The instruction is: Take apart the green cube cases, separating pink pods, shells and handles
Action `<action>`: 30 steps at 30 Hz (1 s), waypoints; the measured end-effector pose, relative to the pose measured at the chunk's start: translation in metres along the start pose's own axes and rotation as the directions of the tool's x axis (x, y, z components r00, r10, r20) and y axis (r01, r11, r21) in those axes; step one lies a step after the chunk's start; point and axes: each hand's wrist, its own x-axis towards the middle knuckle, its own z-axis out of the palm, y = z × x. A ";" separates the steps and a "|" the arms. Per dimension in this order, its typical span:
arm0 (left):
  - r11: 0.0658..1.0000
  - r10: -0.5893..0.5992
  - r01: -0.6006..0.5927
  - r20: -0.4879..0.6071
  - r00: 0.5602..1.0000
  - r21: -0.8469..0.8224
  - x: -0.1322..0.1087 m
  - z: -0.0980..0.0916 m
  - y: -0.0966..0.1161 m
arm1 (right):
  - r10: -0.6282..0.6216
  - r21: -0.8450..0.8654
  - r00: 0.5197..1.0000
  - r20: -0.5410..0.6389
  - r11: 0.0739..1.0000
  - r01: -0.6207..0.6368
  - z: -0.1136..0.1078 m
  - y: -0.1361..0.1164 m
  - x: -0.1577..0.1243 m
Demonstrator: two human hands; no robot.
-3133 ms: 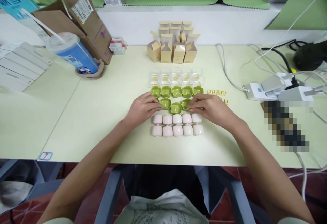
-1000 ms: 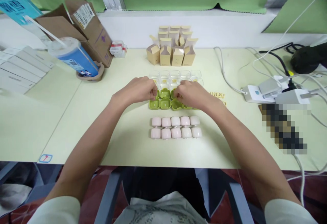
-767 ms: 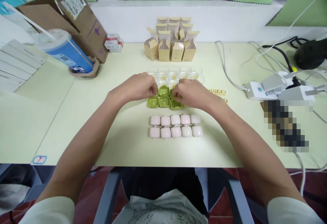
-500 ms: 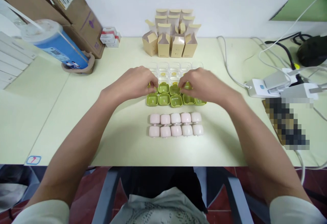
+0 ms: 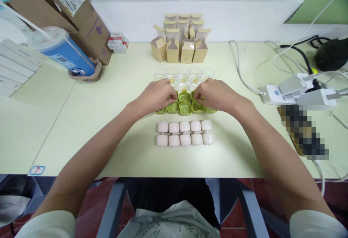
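Observation:
Two rows of small green open cases (image 5: pixel 185 108) lie in the middle of the table. With fingers curled, my left hand (image 5: pixel 161 95) pinches at the rim of an upper-row case left of centre. My right hand (image 5: pixel 213 95) is closed in the same way on an upper-row case right of centre. Both hands partly cover the cases, so the exact grip is hidden. Just behind them sit clear plastic shells (image 5: pixel 184 73), some over yellow marks. Nearer to me are two rows of pale pink rounded cases (image 5: pixel 185 140).
Small open cardboard boxes (image 5: pixel 173 51) stand at the back wall. On the left are a blue cup (image 5: pixel 72 58) in a holder, a large carton (image 5: pixel 94 31) and small white-and-red boxes (image 5: pixel 117 42). A power strip (image 5: pixel 274 95) with cables lies to the right.
My left hand has shifted right and slightly nearer, from the leftmost upper green case to the one beside it. The right hand has moved slightly right. The view has shifted a little.

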 end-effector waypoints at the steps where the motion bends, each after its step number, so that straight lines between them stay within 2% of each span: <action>1: 1.000 -0.005 0.005 0.003 1.000 -0.009 0.000 0.000 0.000 | -0.012 0.000 1.000 -0.008 1.000 0.012 0.000 0.000 0.000; 5: 0.999 0.002 -0.002 -0.002 1.000 -0.035 -0.001 0.002 -0.004 | -0.051 -0.013 0.998 -0.027 0.999 0.051 -0.003 -0.001 -0.002; 10: 1.000 0.025 -0.025 -0.022 0.999 0.005 -0.001 0.001 0.002 | -0.026 -0.004 0.999 -0.033 1.000 0.026 -0.010 -0.006 -0.005; 13: 0.997 -0.042 0.039 0.035 0.999 0.062 0.001 -0.004 0.013 | -0.053 0.007 0.997 -0.052 0.999 0.054 -0.009 -0.014 -0.003; 16: 0.988 -0.123 0.110 0.118 0.985 0.109 0.002 -0.012 0.022 | -0.085 -0.025 0.996 -0.015 0.996 0.085 -0.002 -0.021 0.001; 20: 0.986 -0.145 0.128 0.171 0.975 0.103 0.002 -0.020 0.026 | -0.087 -0.067 0.996 -0.012 0.994 0.086 0.006 -0.026 0.006; 26: 0.984 -0.164 0.149 0.174 0.971 0.099 0.002 -0.020 0.027 | -0.093 -0.072 0.995 -0.022 0.993 0.092 0.010 -0.028 0.008; 30: 0.982 -0.176 0.160 0.170 0.970 0.104 0.003 -0.020 0.029 | -0.094 -0.037 0.995 -0.019 0.995 0.093 0.001 -0.023 0.004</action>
